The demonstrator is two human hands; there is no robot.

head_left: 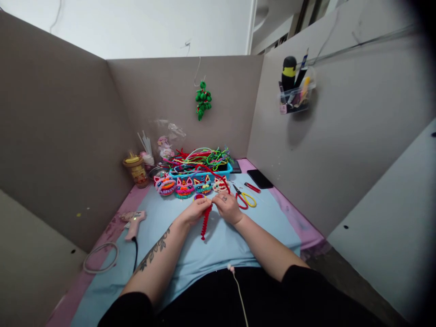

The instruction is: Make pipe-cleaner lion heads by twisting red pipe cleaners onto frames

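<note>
A red pipe cleaner (205, 225) hangs as a crimped, coiled strip below my left hand (198, 210), whose fingers are closed around its upper part. My right hand (227, 207) pinches close beside the left, fingertips nearly meeting. From the right hand a loose red length loops up and back toward the blue basket (200, 174). Just behind the hands stand several colourful fuzzy animal-faced pieces, among them a pink one (184, 187) and a teal one (203, 185). Scissors (245, 198) with red and yellow handles lie right of my right hand.
Pipe cleaners in many colours fill the basket. A pink glue gun (135, 224) with its cord lies at left, near a lidded cup (136, 171). A red cutter (252, 187) and black phone (260, 179) lie at right. Grey partitions (184, 100) enclose the table.
</note>
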